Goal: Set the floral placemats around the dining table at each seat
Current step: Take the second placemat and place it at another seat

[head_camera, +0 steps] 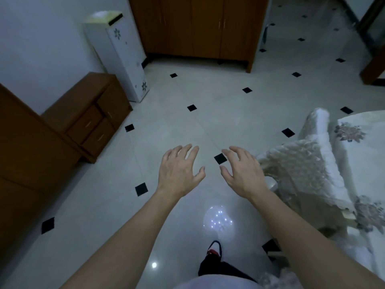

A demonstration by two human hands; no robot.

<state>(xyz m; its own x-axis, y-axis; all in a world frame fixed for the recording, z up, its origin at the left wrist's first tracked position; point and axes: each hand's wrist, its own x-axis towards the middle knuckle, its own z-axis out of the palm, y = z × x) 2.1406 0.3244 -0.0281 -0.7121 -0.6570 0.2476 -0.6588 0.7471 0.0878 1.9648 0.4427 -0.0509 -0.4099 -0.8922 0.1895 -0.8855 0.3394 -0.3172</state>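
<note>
My left hand and my right hand are stretched out in front of me over the tiled floor, palms down, fingers spread, holding nothing. The dining table shows only at the right edge, under a pale cloth printed with flowers. A chair with a fluffy white cover stands against it, just right of my right hand. I cannot make out any separate placemat; the floral pattern on the table may be cloth or mats.
A low brown drawer cabinet and a larger wooden unit line the left wall. A white floral storage box stands in the corner beside a brown wardrobe. Glossy white floor with black diamonds spreads ahead. My foot shows below.
</note>
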